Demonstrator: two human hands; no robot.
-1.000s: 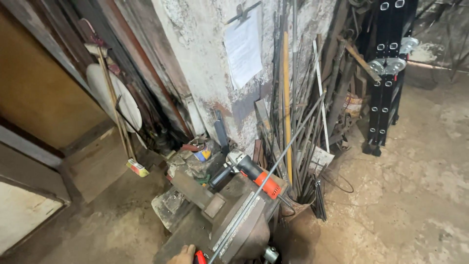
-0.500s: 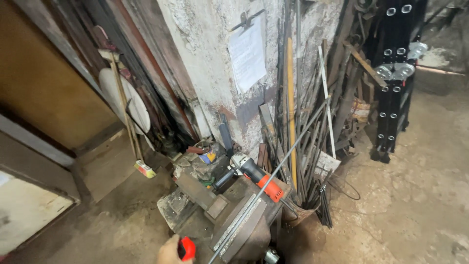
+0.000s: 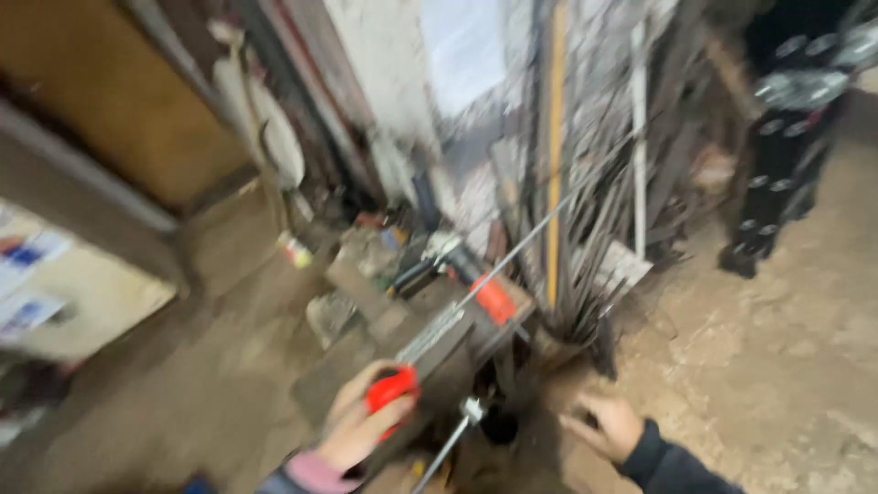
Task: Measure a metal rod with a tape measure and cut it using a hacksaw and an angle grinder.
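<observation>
Head camera view, blurred by motion: the left hand (image 3: 361,425) is clenched around a red handle (image 3: 391,388) at the near end of a long thin metal rod (image 3: 512,261). The rod's long axis runs on a diagonal, from the handle at lower centre up and to the right, its far end pointing into the bundle of metal bars (image 3: 585,183) leaning against the wall. Its lower stretch lies along the top of a grey metal block (image 3: 439,352), apparently touching it. The left wrist comes up from the bottom edge in a pink cuff, knuckles toward the camera. The right hand (image 3: 608,425), in a dark sleeve, hangs low to the right, near the block; whether its fingers grasp anything cannot be told. Beyond the rod lies an angle grinder (image 3: 462,270) with an orange part.
</observation>
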